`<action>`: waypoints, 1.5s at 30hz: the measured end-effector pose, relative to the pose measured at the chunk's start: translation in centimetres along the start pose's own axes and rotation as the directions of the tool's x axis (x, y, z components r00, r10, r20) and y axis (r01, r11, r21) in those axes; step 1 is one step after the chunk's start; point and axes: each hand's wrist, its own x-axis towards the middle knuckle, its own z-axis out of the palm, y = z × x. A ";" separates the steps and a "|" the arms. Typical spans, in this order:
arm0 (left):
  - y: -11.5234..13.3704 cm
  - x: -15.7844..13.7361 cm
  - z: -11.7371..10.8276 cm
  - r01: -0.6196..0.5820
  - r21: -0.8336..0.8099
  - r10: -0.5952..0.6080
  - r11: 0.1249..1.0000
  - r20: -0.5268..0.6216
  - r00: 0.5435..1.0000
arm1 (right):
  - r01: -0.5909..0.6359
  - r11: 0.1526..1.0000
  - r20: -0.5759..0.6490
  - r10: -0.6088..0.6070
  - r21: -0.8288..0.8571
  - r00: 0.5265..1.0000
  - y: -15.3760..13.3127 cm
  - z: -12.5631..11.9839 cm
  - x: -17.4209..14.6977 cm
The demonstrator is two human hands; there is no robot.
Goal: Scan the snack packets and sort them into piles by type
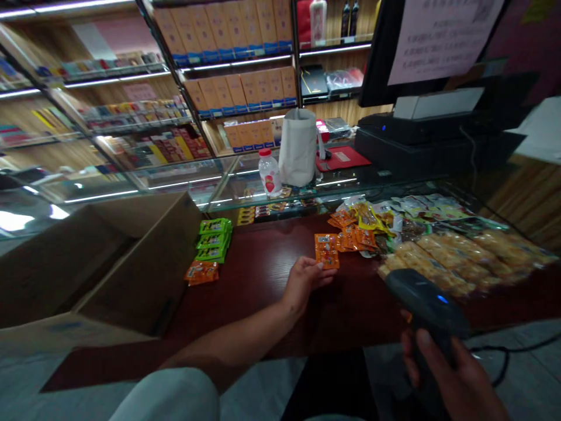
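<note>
Over the dark red counter (258,257), my left hand (305,282) pinches an orange snack packet (326,250) by its lower edge. My right hand (447,365) grips the handle of a black barcode scanner (425,301), whose blue light is on and whose head points left towards the packet. More orange packets (357,238) lie just right of the held one, beside yellow packets (369,216). At the counter's left, green packets (213,240) lie in a row, with a few orange packets (201,272) at their near end.
An open cardboard box (144,263) stands at the left. Clear bags of pale snacks (451,257) cover the right side. Behind, a glass display case bears a red-capped bottle (269,172) and a white container (298,146). A monitor (421,47) stands at the back right. The scanner's cable (504,351) trails right.
</note>
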 end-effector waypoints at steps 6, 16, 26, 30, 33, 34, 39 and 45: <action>4.1 -4.7 -7.3 -0.194 -0.084 0.135 0.977 -0.459 0.878 | -0.007 1.000 0.069 0.007 -0.003 0.998 1.3 -1.5 0.7; 10.3 -4.5 -14.2 -0.494 -0.141 0.220 0.858 -0.768 0.602 | 0.098 0.995 0.101 -0.094 -0.031 0.990 0.2 -0.6 0.5; 10.6 -3.5 -14.7 -0.457 -0.200 0.144 0.867 -0.778 0.612 | 0.072 0.997 0.065 -0.072 0.012 0.995 0.8 -1.0 0.5; 10.5 -3.8 -14.7 -0.425 -0.213 0.119 0.880 -0.766 0.631 | 0.097 0.995 0.099 -0.097 0.008 0.990 1.3 -1.4 0.6; 10.6 -3.8 -14.9 -0.412 -0.216 0.108 0.885 -0.766 0.634 | 0.087 0.996 0.094 -0.088 0.015 0.992 1.3 -1.4 0.7; 10.7 -3.8 -14.9 -0.412 -0.214 0.107 0.886 -0.769 0.631 | 0.077 0.997 0.102 -0.077 0.009 0.992 1.2 -1.3 0.7; 11.0 -3.3 -15.2 -0.421 -0.191 0.119 0.887 -0.785 0.608 | 0.062 0.998 0.127 -0.061 -0.003 0.990 0.9 -0.9 0.8; 10.6 -3.6 -15.1 -0.387 -0.174 0.110 0.905 -0.785 0.609 | 0.061 0.998 0.126 -0.062 0.011 0.990 1.8 -1.4 1.1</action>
